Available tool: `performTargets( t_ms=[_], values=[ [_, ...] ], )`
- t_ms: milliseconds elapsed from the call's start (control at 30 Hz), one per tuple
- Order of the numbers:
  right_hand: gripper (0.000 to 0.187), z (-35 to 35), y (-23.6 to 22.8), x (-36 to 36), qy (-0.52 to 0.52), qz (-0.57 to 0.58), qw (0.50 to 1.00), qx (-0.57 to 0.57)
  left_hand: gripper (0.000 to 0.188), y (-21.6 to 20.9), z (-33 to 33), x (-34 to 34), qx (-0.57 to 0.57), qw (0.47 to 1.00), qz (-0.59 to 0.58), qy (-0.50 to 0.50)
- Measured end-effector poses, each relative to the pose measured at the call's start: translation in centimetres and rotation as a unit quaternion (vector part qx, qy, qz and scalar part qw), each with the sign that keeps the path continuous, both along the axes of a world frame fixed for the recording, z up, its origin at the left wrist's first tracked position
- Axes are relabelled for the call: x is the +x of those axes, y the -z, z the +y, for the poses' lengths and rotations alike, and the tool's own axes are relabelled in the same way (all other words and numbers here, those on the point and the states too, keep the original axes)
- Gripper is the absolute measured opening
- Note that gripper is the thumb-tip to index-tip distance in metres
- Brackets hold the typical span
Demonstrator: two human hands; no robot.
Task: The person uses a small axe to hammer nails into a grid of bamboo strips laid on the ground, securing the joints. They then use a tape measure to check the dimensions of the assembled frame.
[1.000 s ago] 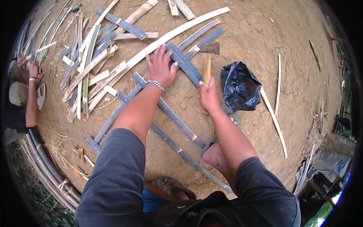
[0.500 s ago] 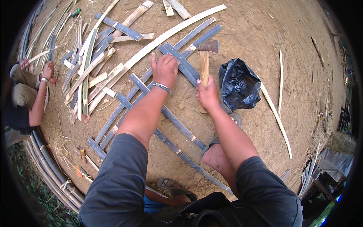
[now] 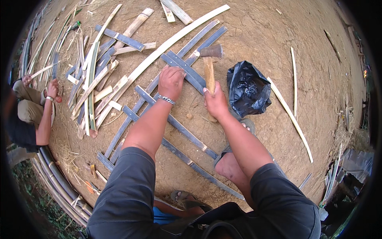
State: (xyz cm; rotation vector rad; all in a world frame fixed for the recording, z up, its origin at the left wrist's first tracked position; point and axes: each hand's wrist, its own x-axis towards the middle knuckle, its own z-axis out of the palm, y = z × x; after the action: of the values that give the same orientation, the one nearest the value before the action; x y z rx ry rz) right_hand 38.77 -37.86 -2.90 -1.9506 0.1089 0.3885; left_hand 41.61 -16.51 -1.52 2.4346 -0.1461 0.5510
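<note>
My right hand (image 3: pixel 216 102) grips the wooden handle of a hatchet (image 3: pixel 209 71), whose dark metal head points away from me. Beneath it lies a lattice of crossed bamboo slats (image 3: pixel 184 129) on the ground. My left hand (image 3: pixel 171 83), with a chain bracelet at its wrist, rests palm down at the far crosspiece (image 3: pixel 190 73). Its fingers are bent and drawn together over the slats; what they pinch, if anything, is hidden. The hatchet head is just right of the lattice's far slats.
Right of the hatchet sits an open black plastic bag (image 3: pixel 249 88) with small nails inside. Loose bamboo strips (image 3: pixel 97 85) are heaped at the left. Beyond them another person (image 3: pixel 34 107) sits holding a strip. Long bamboo poles (image 3: pixel 59 181) lie at the lower left.
The view has shifted slightly. My left hand's thumb, which stuck out before, is now drawn in with the fingers. The right hand keeps its hold on the hatchet, almost unmoved over the lattice.
</note>
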Motion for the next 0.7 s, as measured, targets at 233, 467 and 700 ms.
performTargets(
  t_ms=[233, 467, 700],
  values=[
    [0.038, 0.6, -2.6, -0.1, -0.004, 0.047, 0.999, -0.006, 0.008, 1.3, 1.5, 1.2, -0.071, 0.989, 0.038, -0.122],
    [0.039, 0.3, -1.9, -0.1, 0.001, 0.044, 0.999, -0.005, 0.011, 0.8, 0.7, 0.9, -0.031, 0.992, 0.050, -0.107],
    [0.043, 1.0, -4.4, -0.4, -0.040, -0.016, 0.994, -0.104, 0.014, 0.7, -0.2, 0.3, 0.055, 0.994, 0.000, -0.099]
  ],
)
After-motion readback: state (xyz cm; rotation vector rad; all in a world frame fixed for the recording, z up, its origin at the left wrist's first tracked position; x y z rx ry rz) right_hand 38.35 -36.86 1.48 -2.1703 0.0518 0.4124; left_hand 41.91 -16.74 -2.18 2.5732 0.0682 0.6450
